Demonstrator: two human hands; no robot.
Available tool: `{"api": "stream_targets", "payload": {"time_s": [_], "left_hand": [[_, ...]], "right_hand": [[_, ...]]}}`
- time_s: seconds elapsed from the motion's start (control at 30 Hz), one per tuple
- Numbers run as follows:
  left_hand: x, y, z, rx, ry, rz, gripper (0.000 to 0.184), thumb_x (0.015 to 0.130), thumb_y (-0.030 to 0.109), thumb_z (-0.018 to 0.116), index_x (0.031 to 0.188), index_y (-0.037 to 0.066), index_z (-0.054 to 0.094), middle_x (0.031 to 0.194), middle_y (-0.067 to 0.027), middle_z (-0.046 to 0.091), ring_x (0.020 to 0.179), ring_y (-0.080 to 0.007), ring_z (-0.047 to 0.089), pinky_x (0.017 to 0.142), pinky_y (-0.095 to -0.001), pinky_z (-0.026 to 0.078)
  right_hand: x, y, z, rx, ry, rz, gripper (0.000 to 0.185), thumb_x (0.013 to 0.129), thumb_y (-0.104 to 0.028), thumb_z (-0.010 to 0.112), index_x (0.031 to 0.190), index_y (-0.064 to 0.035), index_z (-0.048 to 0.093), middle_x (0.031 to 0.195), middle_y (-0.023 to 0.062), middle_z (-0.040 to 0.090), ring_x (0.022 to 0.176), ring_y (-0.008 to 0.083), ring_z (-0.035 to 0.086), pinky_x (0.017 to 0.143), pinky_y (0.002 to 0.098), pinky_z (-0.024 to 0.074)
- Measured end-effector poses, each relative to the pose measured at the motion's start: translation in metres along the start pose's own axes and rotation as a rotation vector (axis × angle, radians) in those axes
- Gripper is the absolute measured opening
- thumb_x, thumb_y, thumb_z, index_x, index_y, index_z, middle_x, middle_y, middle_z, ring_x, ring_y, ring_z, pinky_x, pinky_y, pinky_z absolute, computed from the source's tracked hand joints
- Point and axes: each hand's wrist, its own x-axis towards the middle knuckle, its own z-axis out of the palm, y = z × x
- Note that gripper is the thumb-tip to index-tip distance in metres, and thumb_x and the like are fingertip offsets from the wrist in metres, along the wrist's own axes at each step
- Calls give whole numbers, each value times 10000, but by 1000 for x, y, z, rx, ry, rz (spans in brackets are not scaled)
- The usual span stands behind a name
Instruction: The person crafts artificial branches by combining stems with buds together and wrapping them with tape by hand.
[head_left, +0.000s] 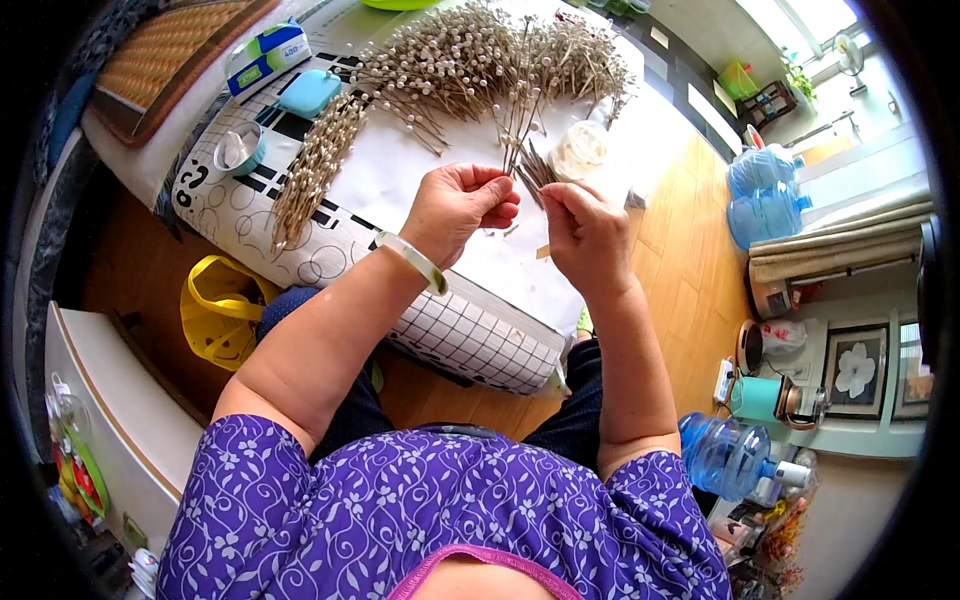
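Note:
My left hand (462, 208), with a bangle at its wrist, pinches the lower ends of a few thin brown stems (513, 135) that stand up and carry small white bud-like tips. Close on its right, my right hand (590, 232) is closed with thumb and fingertips together; what lies in that pinch is too small to make out. Just behind the fingers is a small bunch of darker stems (535, 170) on white paper. A clear round tub (580, 150) with whitish contents stands behind my right hand. A large heap of white-tipped stems (440, 65) spreads across the table's far side.
Another bundle of stems (318, 170) lies left on the patterned tablecloth (480, 335), near a blue cup (238, 150), a turquoise case (310, 93) and a tissue pack (268, 60). A yellow bag (222, 310) is at lower left. Blue water bottles (765, 195) stand right.

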Motion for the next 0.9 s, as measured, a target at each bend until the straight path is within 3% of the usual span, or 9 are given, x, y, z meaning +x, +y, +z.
{"api": "stream_targets", "payload": {"time_s": [0.23, 0.37, 0.47, 0.57, 0.67, 0.77, 0.8, 0.87, 0.9], "left_hand": [[3, -2, -2, 25, 8, 4, 155, 816, 131, 586, 870, -13, 568, 745, -88, 611, 595, -111, 588, 562, -235, 520], [3, -1, -2, 23, 9, 14, 154, 816, 130, 585, 865, -14, 566, 743, -92, 613, 588, -111, 590, 556, -231, 520], [2, -1, -2, 34, 5, 12, 147, 818, 126, 581, 863, -13, 569, 743, -93, 613, 586, -113, 590, 556, -232, 520], [1, 2, -1, 27, 2, 15, 147, 817, 126, 583, 864, -12, 574, 742, -93, 612, 588, -114, 589, 556, -235, 520], [0, 2, -1, 54, -1, 15, 156, 811, 133, 592, 864, -13, 576, 742, -93, 612, 590, -115, 590, 555, -236, 518], [0, 2, -2, 27, -13, 3, 161, 807, 138, 599, 865, -11, 576, 742, -90, 612, 595, -113, 590, 557, -236, 515], [0, 3, -2, 22, -22, 6, 161, 808, 138, 598, 864, -10, 576, 742, -90, 612, 596, -112, 590, 559, -236, 515], [0, 2, -3, 16, -29, 1, 160, 808, 139, 598, 863, -10, 575, 742, -90, 612, 596, -112, 590, 561, -237, 515], [1, 2, -4, 15, -28, 0, 158, 808, 138, 598, 864, -8, 575, 741, -88, 612, 595, -111, 589, 562, -237, 515]], "right_hand": [[6, 17, -18, -9, 24, 100, 11, 746, -57, 581, 739, -61, 588, 682, 119, 589, 590, 245, 590, 531, 305, 461], [41, 63, -54, -499, -9, 100, 94, 763, -57, 521, 747, -52, 614, 718, 134, 603, 637, 253, 612, 571, 329, 478], [68, 98, -50, -710, -147, 58, 122, 753, -29, 493, 767, -45, 613, 769, 144, 607, 720, 265, 616, 617, 340, 489], [90, 103, -38, -840, -568, -29, 139, 730, -12, 494, 812, -37, 603, 840, 140, 611, 785, 267, 611, 687, 333, 496], [96, 125, -19, -780, -643, -86, 126, 725, -17, 505, 790, -41, 610, 817, 128, 618, 761, 256, 612, 656, 344, 494], [104, 144, -3, -761, -897, 8, 59, 679, -75, 517, 698, -48, 565, 784, 155, 576, 743, 305, 566, 641, 362, 442], [104, 148, 3, -885, -915, -151, 47, 648, -68, 520, 665, -36, 550, 742, 161, 564, 690, 300, 560, 594, 359, 432], [105, 158, 4, -859, -955, -179, 36, 591, -53, 524, 607, -22, 523, 652, 170, 526, 587, 282, 534, 509, 356, 404], [113, 130, -4, -709, -974, -46, 34, 565, -46, 523, 582, -19, 511, 604, 174, 502, 537, 270, 514, 472, 355, 386]]}}
